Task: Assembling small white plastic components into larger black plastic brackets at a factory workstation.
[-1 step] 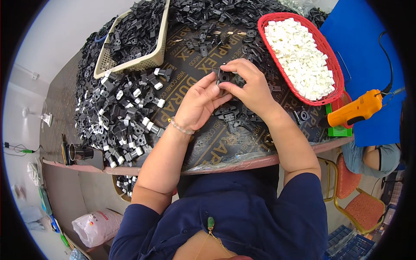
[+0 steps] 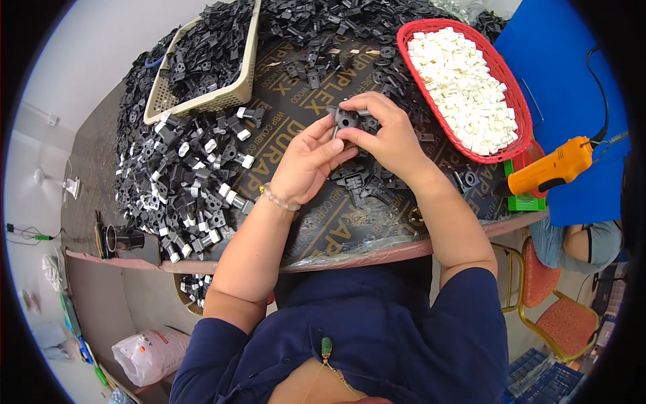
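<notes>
A small black plastic part (image 2: pixel 345 120) with a round hole is pinched between the fingertips of both hands, just above the dark round table (image 2: pixel 323 225). My left hand (image 2: pixel 306 161), a bead bracelet on its wrist, grips the part from the left. From the right and above, my right hand (image 2: pixel 387 138) closes over it. Loose black parts (image 2: pixel 363 185) lie under my hands. To the left lies a heap of black parts with white inserts (image 2: pixel 195 182).
A red oval basket (image 2: pixel 503 75) of small white pieces (image 2: pixel 464 84) sits at the right. A beige basket (image 2: pixel 202 101) of black parts stands at the back left. An orange hand tool (image 2: pixel 552 172) lies at the right edge. Another person (image 2: pixel 579 242) sits beyond it.
The black part shows more clearly between my fingertips now; both hands stay at the same place over the table.
</notes>
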Motion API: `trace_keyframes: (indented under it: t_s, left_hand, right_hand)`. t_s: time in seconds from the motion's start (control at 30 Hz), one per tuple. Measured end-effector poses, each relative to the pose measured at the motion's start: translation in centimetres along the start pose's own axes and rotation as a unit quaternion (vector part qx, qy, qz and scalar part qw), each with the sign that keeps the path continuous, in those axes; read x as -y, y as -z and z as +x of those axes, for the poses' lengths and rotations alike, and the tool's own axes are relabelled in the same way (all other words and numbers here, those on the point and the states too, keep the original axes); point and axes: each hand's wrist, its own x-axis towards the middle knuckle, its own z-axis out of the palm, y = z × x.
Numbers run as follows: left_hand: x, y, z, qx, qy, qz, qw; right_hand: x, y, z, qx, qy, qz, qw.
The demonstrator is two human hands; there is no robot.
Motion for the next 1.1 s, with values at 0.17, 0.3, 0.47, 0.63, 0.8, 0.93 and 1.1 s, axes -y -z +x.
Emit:
trace_keyframes:
  t_s: [0.17, 0.3, 0.47, 0.63, 0.8, 0.93, 1.1]
  left_hand:
    - [0.8, 1.4, -0.1, -0.068, -0.08, 0.285, 0.953]
    - [0.7, 1.5, -0.1, -0.063, -0.086, 0.335, 0.936]
    - [0.5, 1.8, -0.2, -0.06, -0.103, 0.379, 0.918]
    - [0.4, 2.1, 0.6, -0.084, -0.105, 0.142, 0.981]
    - [0.2, 3.3, 0.9, -0.093, -0.11, 0.068, 0.987]
    - [-0.7, 2.2, 0.6, -0.104, -0.073, 0.002, 0.992]
    - [-0.2, 2.4, 0.7, -0.105, -0.101, 0.036, 0.989]
  right_hand:
    - [0.1, 0.7, 0.3, 0.082, -0.236, 0.243, 0.937]
    - [-0.3, 1.0, 0.2, 0.104, -0.204, 0.21, 0.951]
    - [1.2, 3.0, 1.0, 0.166, -0.281, 0.214, 0.921]
    - [-1.4, 12.2, -0.4, 0.08, -0.267, -0.238, 0.93]
    - [-4.2, 15.3, -2.7, 0.164, -0.441, -0.19, 0.862]
    - [-3.2, 13.9, -1.5, 0.042, -0.382, -0.148, 0.911]
    - [-2.0, 6.1, 0.0, 0.02, -0.288, 0.214, 0.933]
